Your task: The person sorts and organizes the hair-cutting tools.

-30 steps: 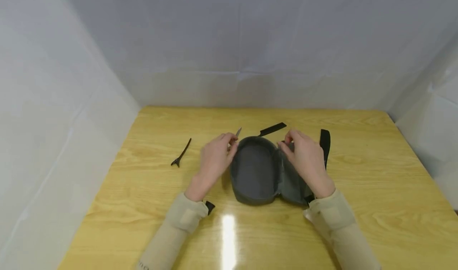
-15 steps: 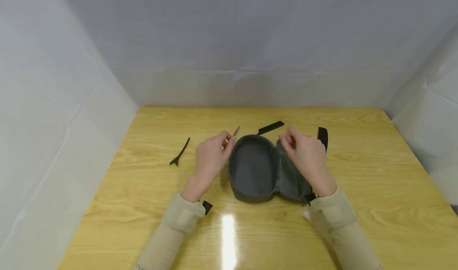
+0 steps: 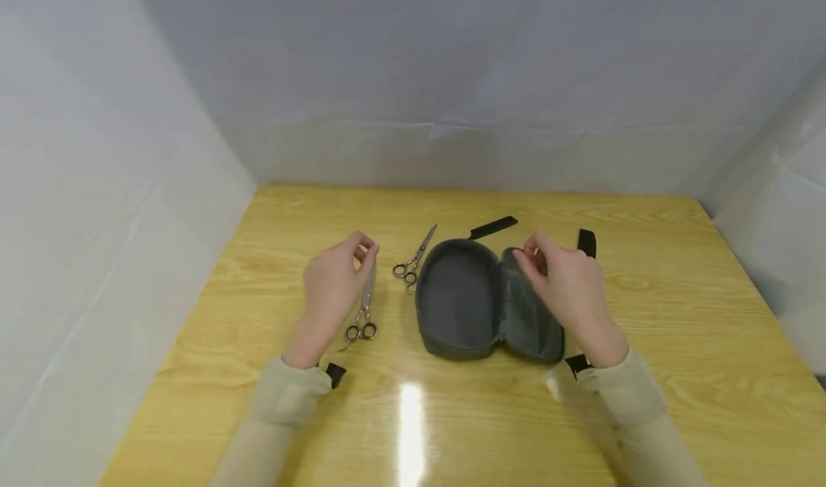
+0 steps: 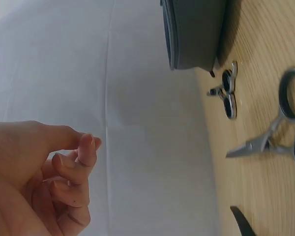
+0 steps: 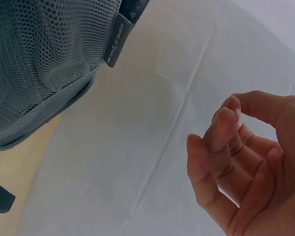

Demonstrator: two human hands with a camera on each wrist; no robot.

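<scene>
An open dark grey case point(image 3: 459, 304) lies on the wooden table point(image 3: 677, 315), its mesh-lined lid point(image 3: 530, 322) folded out to the right. My left hand point(image 3: 332, 286) hovers left of the case with loosely curled fingers and holds nothing. Its fingertips are near the tip of a pair of silver scissors point(image 3: 365, 308) lying flat. A second pair of scissors point(image 3: 413, 257) lies against the case's left rim. My right hand point(image 3: 568, 286) floats above the lid, fingers loosely bent and empty. The left wrist view shows both scissors point(image 4: 265, 140) point(image 4: 228, 91) apart from the left hand point(image 4: 39, 177).
A black comb point(image 3: 493, 227) lies behind the case. A black strap point(image 3: 586, 242) sticks out behind my right hand. White sheeting walls in the table at the left, back and right. The mesh lid point(image 5: 39, 59) fills the right wrist view's upper left.
My left hand has moved left, away from the case rim. Two pairs of scissors now show on the table. The black hair clip is hidden behind that hand.
</scene>
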